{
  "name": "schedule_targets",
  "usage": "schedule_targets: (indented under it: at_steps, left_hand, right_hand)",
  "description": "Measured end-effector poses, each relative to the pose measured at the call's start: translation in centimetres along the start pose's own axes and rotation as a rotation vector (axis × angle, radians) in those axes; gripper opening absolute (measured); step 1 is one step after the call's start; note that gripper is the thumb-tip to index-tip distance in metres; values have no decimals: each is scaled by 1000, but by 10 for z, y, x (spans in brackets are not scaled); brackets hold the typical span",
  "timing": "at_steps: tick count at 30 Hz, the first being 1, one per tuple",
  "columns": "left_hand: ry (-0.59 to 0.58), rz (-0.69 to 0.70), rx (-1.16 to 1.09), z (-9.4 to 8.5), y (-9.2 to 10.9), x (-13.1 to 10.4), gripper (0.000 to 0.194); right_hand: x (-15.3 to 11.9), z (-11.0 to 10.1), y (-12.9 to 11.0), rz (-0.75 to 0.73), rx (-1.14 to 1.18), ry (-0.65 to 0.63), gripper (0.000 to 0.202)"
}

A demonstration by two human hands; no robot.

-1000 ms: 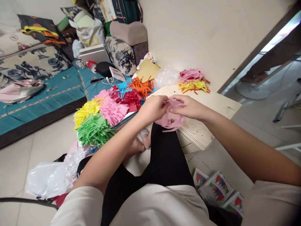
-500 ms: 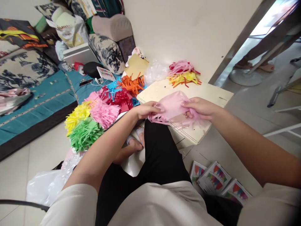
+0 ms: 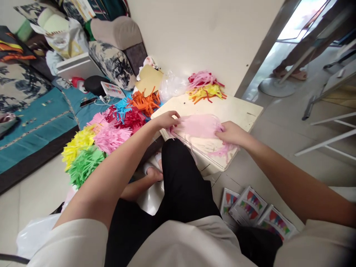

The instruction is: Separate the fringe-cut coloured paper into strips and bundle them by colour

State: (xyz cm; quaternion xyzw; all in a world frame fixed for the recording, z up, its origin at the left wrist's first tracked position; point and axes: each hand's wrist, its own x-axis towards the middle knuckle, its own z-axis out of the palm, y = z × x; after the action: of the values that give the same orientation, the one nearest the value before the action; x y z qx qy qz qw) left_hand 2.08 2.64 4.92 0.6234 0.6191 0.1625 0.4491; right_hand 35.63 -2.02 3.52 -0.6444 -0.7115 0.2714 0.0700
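A pale pink sheet of fringed tissue paper (image 3: 198, 125) stretches between my hands, low over a cream wooden board (image 3: 244, 107). Its cut strips trail at both ends and blur with motion. My left hand (image 3: 169, 120) pinches the left end near the board's edge. At the right end, my right hand (image 3: 230, 133) grips the paper between thumb and fingers. On the board's far side lie pink and red paper strips (image 3: 201, 78) and yellow ones (image 3: 208, 92).
Left of the board are heaps of fringed paper: green (image 3: 86, 167), yellow (image 3: 78, 144), pink (image 3: 111, 135), orange (image 3: 144, 104). Picture-covered packs (image 3: 249, 205) lie on the floor at right. A clear plastic bag (image 3: 174, 85) sits by the wall. Beyond the doorway stand a person's legs (image 3: 297, 63).
The pink tissue paper has been lowered and spread flatter over the board. My left hand rose slightly and my right hand dropped. The whole view has shifted, moving the scene left.
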Motion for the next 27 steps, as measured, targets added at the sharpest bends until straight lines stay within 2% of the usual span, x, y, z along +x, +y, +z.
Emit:
schedule_targets:
  at_steps: [3,5,6,7,8,10,11,13,15,17,19,21,23,25,27]
  left_hand:
    - [261,68,532,-4,5,0,37]
    - [459,178,733,8,10,-10,42]
    - [516,253,782,18,14,-17,43]
    - [511,338,809,32,17,-24,41]
    - [444,432,822,47,20,-31,39]
    - [229,585,835,80,24,-43,38]
    - [137,625,853,94,23,-47,38]
    - [53,632,910,115,19,-49,37]
    - [47,604,960,124,12,-46,36]
    - [68,600,966,124,3,-41,39]
    - [89,637,936,120,-5,-37,41]
    - [96,681,902,118,-10,-35,40]
    - [105,711,874,119,-14,-35,41]
    - [115,726,857,121,-15,-35,43]
    - [112,728,867,123,-14,-35,45]
  right_hand:
    - [-1,5,3,-27,-164,57,34]
    - [-2,9,5,-9,-211,46,34]
    - [-3,10,5,0,-222,38,35]
    - [-4,12,5,6,-221,31,35]
    - [-5,13,5,7,-210,25,36]
    - [-7,15,5,2,-157,7,35]
    - [-7,15,6,-8,-119,-4,34]
    - [-6,13,12,-37,-43,-25,32]
    - [-2,8,24,-74,6,-40,29]
    - [2,-1,41,-92,64,-73,24]
    - [7,-15,60,-56,148,-134,18]
    - [9,-33,76,31,159,-148,20]
    - [8,-50,85,136,12,-22,24]
    - [1,-61,85,208,-198,241,33]
    - [-9,-60,77,142,-319,505,42]
